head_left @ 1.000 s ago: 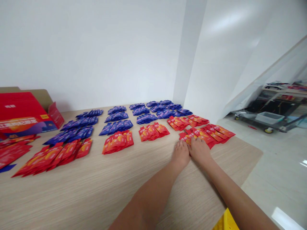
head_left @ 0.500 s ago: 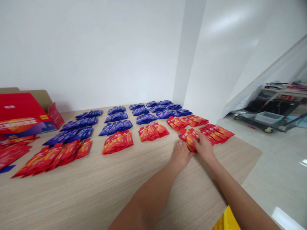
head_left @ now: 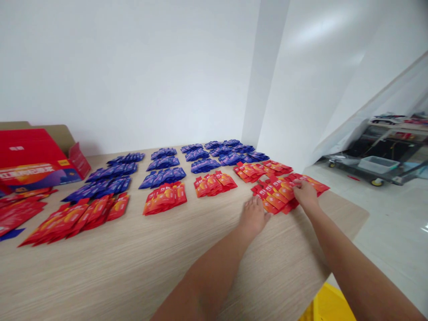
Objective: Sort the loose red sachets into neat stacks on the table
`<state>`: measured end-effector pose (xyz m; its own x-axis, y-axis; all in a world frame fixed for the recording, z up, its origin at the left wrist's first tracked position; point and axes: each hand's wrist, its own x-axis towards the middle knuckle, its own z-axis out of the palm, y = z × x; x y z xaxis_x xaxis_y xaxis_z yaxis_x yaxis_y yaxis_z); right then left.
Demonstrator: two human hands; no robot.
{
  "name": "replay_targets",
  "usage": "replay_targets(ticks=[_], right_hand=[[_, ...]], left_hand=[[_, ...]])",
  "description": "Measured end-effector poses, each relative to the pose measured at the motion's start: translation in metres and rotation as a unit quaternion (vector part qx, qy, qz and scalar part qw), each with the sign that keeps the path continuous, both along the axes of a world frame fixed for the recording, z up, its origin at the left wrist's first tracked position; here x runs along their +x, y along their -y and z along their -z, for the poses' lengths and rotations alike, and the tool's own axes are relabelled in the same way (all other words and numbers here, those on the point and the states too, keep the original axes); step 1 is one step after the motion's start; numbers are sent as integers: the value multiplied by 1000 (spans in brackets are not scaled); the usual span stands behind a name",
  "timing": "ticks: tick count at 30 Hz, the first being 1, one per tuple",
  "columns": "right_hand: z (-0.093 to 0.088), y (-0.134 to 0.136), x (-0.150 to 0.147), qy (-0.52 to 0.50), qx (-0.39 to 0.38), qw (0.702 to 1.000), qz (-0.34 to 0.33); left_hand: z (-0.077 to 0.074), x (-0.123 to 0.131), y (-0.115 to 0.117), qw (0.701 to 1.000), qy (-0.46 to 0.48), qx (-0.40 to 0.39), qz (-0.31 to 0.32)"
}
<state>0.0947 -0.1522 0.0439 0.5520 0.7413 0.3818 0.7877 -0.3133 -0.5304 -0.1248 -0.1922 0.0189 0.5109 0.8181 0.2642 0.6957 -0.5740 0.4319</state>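
At the near right of the table, a fanned row of red sachets (head_left: 277, 194) with orange prints lies between my two hands. My left hand (head_left: 254, 216) is closed at the row's left end, fingers curled down and thumb by the front edge. On the right end, my right hand (head_left: 306, 195) has its fingers bent and closed over the sachets; the fingertips are partly hidden. Just behind is another bundle of red sachets (head_left: 249, 171), and more red sachets (head_left: 317, 183) show beyond my right hand.
More red bundles (head_left: 165, 199) line the table (head_left: 133, 267), with rows of blue sachets (head_left: 163, 176) behind. An open red carton (head_left: 30, 156) stands at left. A yellow crate (head_left: 331, 305) sits below the front edge. A wheeled cart (head_left: 404, 176) stands on the floor at right.
My right hand has moved right along the row, and the red sachets under it are now spread into a wider fan. My left hand has stayed at the left end.
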Motion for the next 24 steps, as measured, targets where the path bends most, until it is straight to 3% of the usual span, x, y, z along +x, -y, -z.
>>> replay_targets(ticks=[7, 11, 18, 21, 24], right_hand=[[3, 0, 1, 30, -4, 999, -19], [0, 6, -11, 72, 65, 994, -45], [-12, 46, -88, 65, 190, 966, -161], [-9, 66, -119, 62, 232, 951, -192], [0, 78, -129, 112, 229, 942, -216]], left_hand=[[-1, 0, 1, 1000, 2, -4, -3], [1, 1, 0, 1000, 4, -6, -6], [7, 4, -3, 1000, 17, -16, -12], [8, 3, -4, 999, 50, -11, 0], [7, 1, -4, 996, 90, -16, 2]])
